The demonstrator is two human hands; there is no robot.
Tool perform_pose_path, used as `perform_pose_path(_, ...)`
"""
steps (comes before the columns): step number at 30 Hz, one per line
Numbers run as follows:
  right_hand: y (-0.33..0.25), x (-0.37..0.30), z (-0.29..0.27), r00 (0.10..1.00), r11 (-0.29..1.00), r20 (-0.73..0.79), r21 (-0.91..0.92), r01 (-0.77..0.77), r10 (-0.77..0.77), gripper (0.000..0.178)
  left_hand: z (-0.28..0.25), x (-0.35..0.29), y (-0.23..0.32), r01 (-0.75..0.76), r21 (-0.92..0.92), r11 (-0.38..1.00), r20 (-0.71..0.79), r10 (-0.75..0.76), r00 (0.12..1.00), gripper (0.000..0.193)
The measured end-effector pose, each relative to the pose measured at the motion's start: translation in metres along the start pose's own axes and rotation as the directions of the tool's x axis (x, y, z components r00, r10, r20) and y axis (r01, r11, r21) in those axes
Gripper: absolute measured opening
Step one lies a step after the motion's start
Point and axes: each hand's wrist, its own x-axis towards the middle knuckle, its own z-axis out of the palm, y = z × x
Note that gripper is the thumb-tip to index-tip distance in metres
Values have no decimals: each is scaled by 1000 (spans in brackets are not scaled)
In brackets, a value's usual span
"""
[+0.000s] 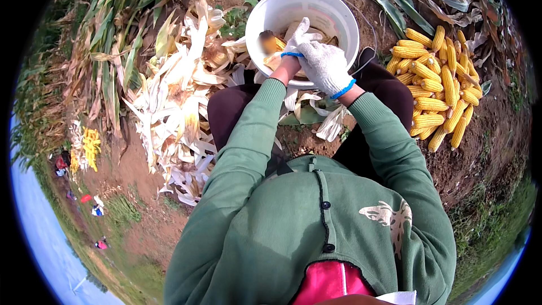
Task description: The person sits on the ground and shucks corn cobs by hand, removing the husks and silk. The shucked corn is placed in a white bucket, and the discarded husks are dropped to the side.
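Observation:
Both hands wear white knit gloves with blue cuffs and meet over the mouth of a white bucket (345, 20) between my knees. My left hand (300, 35) has fingers stretched away from me, partly covered by the other hand. Its blue cuff sits high, leaving bare wrist below. Across it from the right lies my right hand (326, 63), its fingers closed at the left glove's edge. Inside the bucket, beside the left hand, is a yellow corn cob (279, 44) with a dark, blurred end. Pale husk lies around it; the bucket's bottom is mostly hidden.
A heap of husked yellow corn cobs (437, 82) lies on the soil at the right. Pale stripped husks (175, 107) pile up at the left, below dry cornstalks (121, 28). Farther off at left are another corn pile (90, 146) and people among the plants.

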Motion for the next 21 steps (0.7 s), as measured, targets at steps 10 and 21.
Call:
perform_pose_path(10,2,-1,-10,987,974,142,204,-98,70,14,-10,10,-22,-138,-778,613,90,326,941,71)
perform_pose_path(21,2,-10,-18,993,952,-53,284,112,-101,13,-1,13,-16,-543,-385,746,-252,481,840,65)
